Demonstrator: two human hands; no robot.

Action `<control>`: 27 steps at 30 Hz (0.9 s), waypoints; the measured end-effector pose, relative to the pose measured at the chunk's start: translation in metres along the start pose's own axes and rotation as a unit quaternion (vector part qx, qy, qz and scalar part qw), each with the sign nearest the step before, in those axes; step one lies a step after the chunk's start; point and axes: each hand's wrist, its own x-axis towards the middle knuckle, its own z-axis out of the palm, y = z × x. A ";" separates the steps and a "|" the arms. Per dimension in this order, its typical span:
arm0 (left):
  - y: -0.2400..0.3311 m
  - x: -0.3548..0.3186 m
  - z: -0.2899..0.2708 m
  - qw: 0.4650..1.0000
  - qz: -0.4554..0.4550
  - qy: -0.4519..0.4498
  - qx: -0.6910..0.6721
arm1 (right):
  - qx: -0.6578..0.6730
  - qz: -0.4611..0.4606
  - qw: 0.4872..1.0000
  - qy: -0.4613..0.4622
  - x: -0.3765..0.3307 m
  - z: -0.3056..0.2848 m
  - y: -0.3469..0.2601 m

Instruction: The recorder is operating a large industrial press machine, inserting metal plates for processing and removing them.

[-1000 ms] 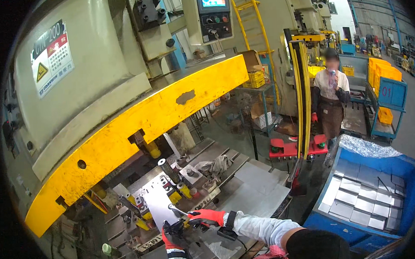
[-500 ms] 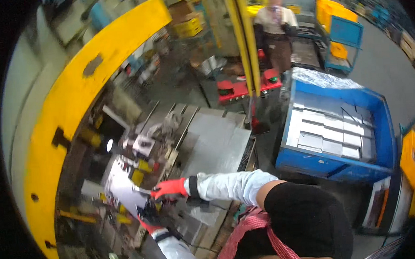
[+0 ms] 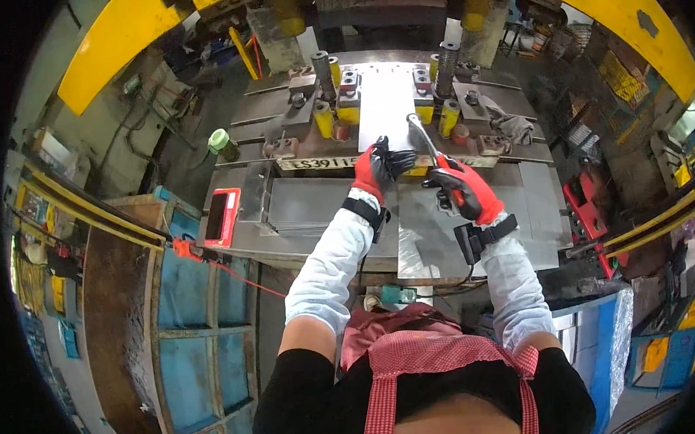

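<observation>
My left hand point(image 3: 380, 170), in a red glove with black-coated fingers, is closed at the near end of a shiny metal sheet point(image 3: 385, 107). The sheet lies lengthwise between the guide posts of a press die point(image 3: 337, 159); glare washes out its surface. Its exact grip is partly hidden by the glove. Just to the right, my right hand point(image 3: 466, 190), gloved alike, is wrapped round a silver hand tool point(image 3: 427, 137) with a round head, like a ratchet wrench. The tool's head is at the sheet's right edge; whether it touches cannot be told.
A stack of flat metal sheets point(image 3: 304, 203) lies left on the press table, beside a red-framed panel point(image 3: 222, 217). More flat plate point(image 3: 510, 218) is at right. Yellow press framing point(image 3: 123, 48) arches ahead. A blue rack point(image 3: 185, 325) stands left, a red control box point(image 3: 588, 222) right.
My view has swung from the right side round to face the press. Both hands remain near the sheet, the right with the tool. The blue bin has slipped mostly behind my right arm.
</observation>
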 end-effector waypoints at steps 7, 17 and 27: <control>0.001 0.012 0.002 1.000 -0.006 0.013 -0.017 | 0.148 0.080 0.985 0.021 0.009 -0.004 -0.006; 0.001 0.007 0.018 0.997 -0.003 0.070 -0.011 | 0.232 0.150 0.941 0.196 -0.076 -0.017 0.034; -0.001 0.012 0.026 0.993 0.021 0.108 0.053 | 0.132 0.236 0.910 0.315 -0.182 -0.066 0.195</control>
